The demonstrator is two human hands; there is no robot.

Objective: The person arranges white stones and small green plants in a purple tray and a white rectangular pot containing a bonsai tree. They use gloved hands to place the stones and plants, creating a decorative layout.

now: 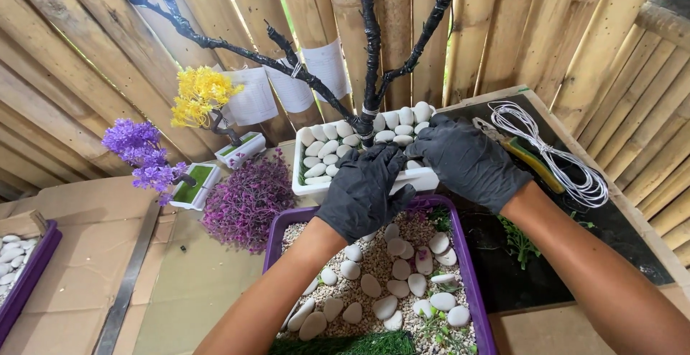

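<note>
While both gloved hands, left (364,191) and right (467,159), close loosely at the black trunk (371,60) base, grip contents n/k, I rate white tray (313,182) approx. fully pebbled, branches bare.

Crowded bench, with open room only at my left.

Black branches (302,75) arch over the white planter (424,177); the purple tray (471,276) sits just before it, and a wire coil (568,161) fills my right. Bare cardboard (93,254) lies unobstructed.
</note>
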